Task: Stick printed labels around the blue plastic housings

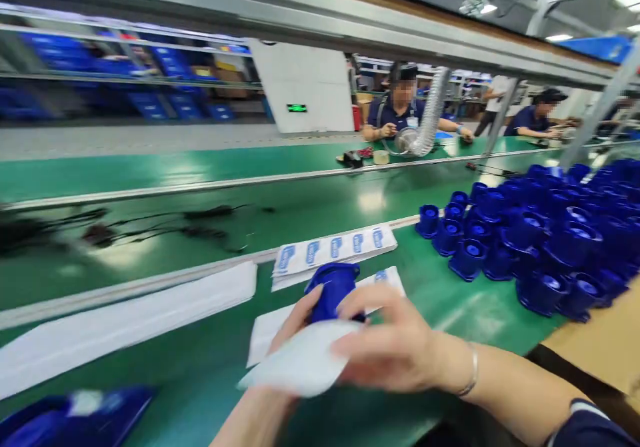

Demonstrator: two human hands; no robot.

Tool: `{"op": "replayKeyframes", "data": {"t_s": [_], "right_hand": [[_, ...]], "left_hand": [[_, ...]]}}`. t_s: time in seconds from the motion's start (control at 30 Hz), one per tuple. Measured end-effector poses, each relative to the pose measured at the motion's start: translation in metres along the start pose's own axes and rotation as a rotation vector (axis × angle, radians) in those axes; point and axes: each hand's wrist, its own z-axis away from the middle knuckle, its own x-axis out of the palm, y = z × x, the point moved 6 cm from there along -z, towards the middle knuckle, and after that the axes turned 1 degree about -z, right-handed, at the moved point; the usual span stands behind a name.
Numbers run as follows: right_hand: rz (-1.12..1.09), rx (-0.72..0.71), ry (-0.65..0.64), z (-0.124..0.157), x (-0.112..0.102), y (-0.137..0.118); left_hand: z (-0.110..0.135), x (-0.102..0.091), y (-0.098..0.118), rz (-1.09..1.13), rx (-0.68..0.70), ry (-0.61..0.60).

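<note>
A dark blue plastic housing [333,290] is in my left hand [295,322], whose fingers wrap its left side; much of this hand is hidden. In front of the housing, a thin white sheet [307,357] covers part of that hand. My right hand [390,344] pinches the sheet's right edge, its index finger close to the housing; motion blurs it. Beneath and behind lie a strip of blue-printed white labels [335,252] and another white label sheet [265,334], partly covered by my hands.
Many blue housings [467,260] crowd the right side, beside brown cardboard [605,347]. Long white strips [135,324] lie left, with a blurred blue part [75,417] nearer me. Dark cables [200,217] rest on the green belt [320,197]. Co-workers [397,110] sit across the line.
</note>
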Motion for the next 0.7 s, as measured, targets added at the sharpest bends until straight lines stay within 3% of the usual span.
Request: {"op": "replayKeyframes", "data": {"t_s": [0.07,0.13,0.27,0.47,0.7], "right_hand": [[-0.180,0.323,0.239,0.005,-0.018,0.027],[-0.415,0.586,0.375,0.017,-0.023,0.057],[-0.791,1.007,0.454,0.048,-0.004,0.097],[-0.956,1.209,0.394,0.070,0.019,0.102],[-1.000,1.354,0.326,0.079,0.029,0.095]], "left_hand": [[-0.003,-0.010,0.004,0.072,0.047,-0.030],[-0.007,-0.016,0.000,0.119,0.076,-0.113],[-0.016,-0.026,-0.014,0.129,0.071,-0.209],[-0.018,-0.028,-0.021,0.148,0.075,-0.280],[-0.015,-0.026,-0.026,0.056,0.078,-0.236]]}}
